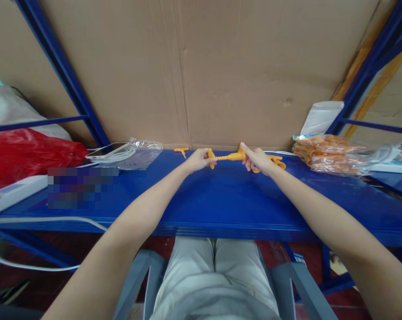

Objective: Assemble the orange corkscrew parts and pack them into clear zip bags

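The yellow tool (pixel 235 157) is pinched at one end by the left hand (pixel 198 160) and grasped at its body by the right hand (pixel 258 160); a T-handle (pixel 182 150) is located left of both.

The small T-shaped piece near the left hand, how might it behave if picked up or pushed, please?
The T-shaped piece is small and mostly plastic-looking, so it is probably light. Its orange crossbar would likely stop it rolling far. The thin, metallic-looking shank may be stiff.
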Tool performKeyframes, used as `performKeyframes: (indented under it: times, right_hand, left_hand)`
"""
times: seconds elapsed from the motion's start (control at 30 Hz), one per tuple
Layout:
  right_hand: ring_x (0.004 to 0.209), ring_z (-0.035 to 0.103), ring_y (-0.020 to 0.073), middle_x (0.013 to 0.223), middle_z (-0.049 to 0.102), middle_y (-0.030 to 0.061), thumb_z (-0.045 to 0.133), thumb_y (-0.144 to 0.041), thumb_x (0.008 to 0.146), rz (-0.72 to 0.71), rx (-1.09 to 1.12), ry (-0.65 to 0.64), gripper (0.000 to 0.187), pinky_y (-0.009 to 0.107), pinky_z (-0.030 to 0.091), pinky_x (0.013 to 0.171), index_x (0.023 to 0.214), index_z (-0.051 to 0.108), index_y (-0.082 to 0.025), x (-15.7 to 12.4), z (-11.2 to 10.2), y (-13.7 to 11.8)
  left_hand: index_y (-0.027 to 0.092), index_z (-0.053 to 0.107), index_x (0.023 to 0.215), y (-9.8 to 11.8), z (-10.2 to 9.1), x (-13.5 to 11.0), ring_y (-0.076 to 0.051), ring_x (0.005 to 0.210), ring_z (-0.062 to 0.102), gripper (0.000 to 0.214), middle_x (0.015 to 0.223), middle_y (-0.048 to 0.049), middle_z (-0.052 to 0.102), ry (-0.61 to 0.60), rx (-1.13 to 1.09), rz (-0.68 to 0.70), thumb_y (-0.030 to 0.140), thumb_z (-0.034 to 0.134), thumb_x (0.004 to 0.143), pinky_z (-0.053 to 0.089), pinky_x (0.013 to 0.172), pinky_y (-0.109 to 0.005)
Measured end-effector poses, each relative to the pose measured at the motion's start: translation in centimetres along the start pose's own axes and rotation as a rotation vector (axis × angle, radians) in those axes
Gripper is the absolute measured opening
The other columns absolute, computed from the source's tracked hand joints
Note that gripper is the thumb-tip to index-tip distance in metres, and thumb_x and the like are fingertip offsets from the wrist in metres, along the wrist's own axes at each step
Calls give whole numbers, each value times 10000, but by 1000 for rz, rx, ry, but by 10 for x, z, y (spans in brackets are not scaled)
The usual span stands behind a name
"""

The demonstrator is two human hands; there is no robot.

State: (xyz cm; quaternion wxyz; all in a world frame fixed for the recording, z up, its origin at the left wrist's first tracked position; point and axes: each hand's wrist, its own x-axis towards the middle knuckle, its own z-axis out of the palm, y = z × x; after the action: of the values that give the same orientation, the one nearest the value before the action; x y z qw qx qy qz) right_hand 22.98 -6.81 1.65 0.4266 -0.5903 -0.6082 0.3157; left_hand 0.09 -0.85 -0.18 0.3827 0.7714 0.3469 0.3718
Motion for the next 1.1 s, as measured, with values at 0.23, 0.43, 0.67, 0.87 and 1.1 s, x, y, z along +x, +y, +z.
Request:
performKeyframes:
  times: [0.23, 0.43, 0.67, 0.87, 1.1]
  right_hand:
    - [231, 321, 61, 341, 497, 24, 402, -695, 859, 53, 17, 52, 594, 190, 214, 257, 624, 536, -166, -5, 5, -7]
    - [253, 392, 77, 430, 573, 9, 403, -545, 943, 72, 206, -34, 414, 178, 248, 277, 873, 529, -157, -6, 6, -8]
    - [363, 541, 90, 639, 693, 47, 450, -277, 974, 39, 350, -254, 156, 190, 433, 392, 936, 521, -143, -6, -3, -7]
    - [266, 395, 64, 443, 587, 12, 428, -389, 977, 71, 222, -219, 286, 161, 256, 282, 859, 521, -146, -7, -2, -6]
    - [263, 370, 64, 448, 581, 25, 380, -406, 987, 117, 223, -253, 357, 183, 238, 291, 782, 516, -148, -5, 0, -8]
  left_hand:
    - [119, 557, 742, 4, 5, -1, -121, 646, 660, 122, 666, -18, 692, -4, -29, -37, 77, 662, 786, 527, 787, -348]
    - [116, 548, 763, 6, 3, -3, -114, 633, 662, 122, 666, -20, 693, 18, -45, -117, 76, 656, 803, 538, 779, -343]
    - [116, 541, 785, 5, -5, -2, -103, 622, 657, 119, 652, -7, 683, 57, -77, -147, 84, 651, 817, 543, 773, -332]
    - [110, 545, 787, 2, -5, -1, -102, 612, 656, 126, 643, -4, 676, 14, -102, -157, 79, 666, 801, 541, 784, -350]
    - [109, 548, 795, 5, -7, -4, -106, 616, 660, 122, 634, -4, 673, -6, -128, -157, 84, 668, 805, 545, 757, -326]
